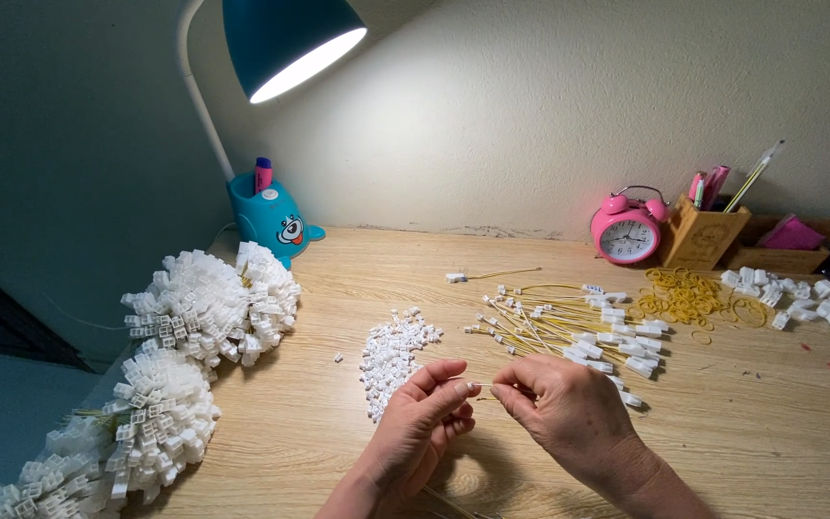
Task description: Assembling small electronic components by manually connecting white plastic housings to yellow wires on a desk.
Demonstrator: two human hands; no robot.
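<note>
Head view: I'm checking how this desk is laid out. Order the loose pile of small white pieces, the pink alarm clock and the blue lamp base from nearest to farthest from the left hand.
From the left hand:
1. Pile of small white pieces, just above it, slightly left.
2. Blue lamp base, far back left by the wall.
3. Pink alarm clock, far back right by the wall.

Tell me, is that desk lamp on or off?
On. The lamp glows bright white under its teal shade, and a pool of light falls on the wall and desk below.
</note>
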